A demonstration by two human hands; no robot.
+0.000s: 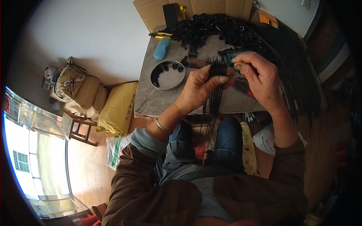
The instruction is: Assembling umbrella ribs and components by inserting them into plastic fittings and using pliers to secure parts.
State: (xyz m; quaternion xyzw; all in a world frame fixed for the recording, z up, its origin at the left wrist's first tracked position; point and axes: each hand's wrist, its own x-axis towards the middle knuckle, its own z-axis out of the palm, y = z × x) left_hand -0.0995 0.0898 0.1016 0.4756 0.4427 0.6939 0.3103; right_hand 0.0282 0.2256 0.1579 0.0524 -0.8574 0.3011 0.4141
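My left hand (203, 84) is closed around a bundle of thin black rods (215, 98), held upright above the table's front edge. The rods stick out above my fist and hang down below it. To the right, at the same height, my right hand (260, 73) pinches thumb and forefinger together close to the rods' upper ends. What sits between those fingertips is too small to make out. A teal-edged object (229, 59) shows just beside them, and I cannot tell whether they touch it. Under my right hand lies a tool with a red part (250, 93), partly hidden.
On the grey table (145, 96) stand a round metal dish (167, 77) with black pieces and a blue case (161, 49). Black tubular parts (222, 28) heap up behind; long black rods (298, 75) spread rightward. Yellow-handled pliers (162, 35) lie far left. A yellow sack (118, 107) stands left.
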